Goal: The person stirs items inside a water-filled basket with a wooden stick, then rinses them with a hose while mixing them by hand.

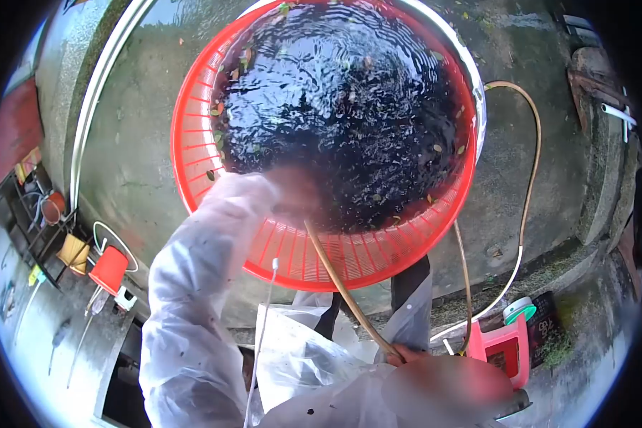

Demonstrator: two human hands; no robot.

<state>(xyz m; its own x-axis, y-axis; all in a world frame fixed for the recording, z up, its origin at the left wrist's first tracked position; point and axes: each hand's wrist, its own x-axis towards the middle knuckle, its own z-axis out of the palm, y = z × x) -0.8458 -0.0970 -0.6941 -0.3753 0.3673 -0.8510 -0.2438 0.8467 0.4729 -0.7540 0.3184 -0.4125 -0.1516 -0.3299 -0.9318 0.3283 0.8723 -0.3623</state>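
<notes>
A big red slotted plastic basket [184,146] sits inside a white-rimmed tub [471,53], full of dark rippling water [342,107]. Small dark bits and some leaves float on it. My left hand [297,189], at the end of a clear plastic sleeve, reaches over the near rim to the water; it is smeared by motion, its fingers unreadable. My right hand [407,354], low in the view, is closed around a tan hose [346,296], whose far end slants up to the basket's near wall. A thin white cord [264,314] hangs beside my left sleeve.
Wet concrete floor [135,143] surrounds the tub. Another hose stretch [535,143] loops on the right. A pink stool [521,349] with a green-rimmed round object [518,309] stands lower right. At left are a red seat [109,269] and a white pipe [96,93].
</notes>
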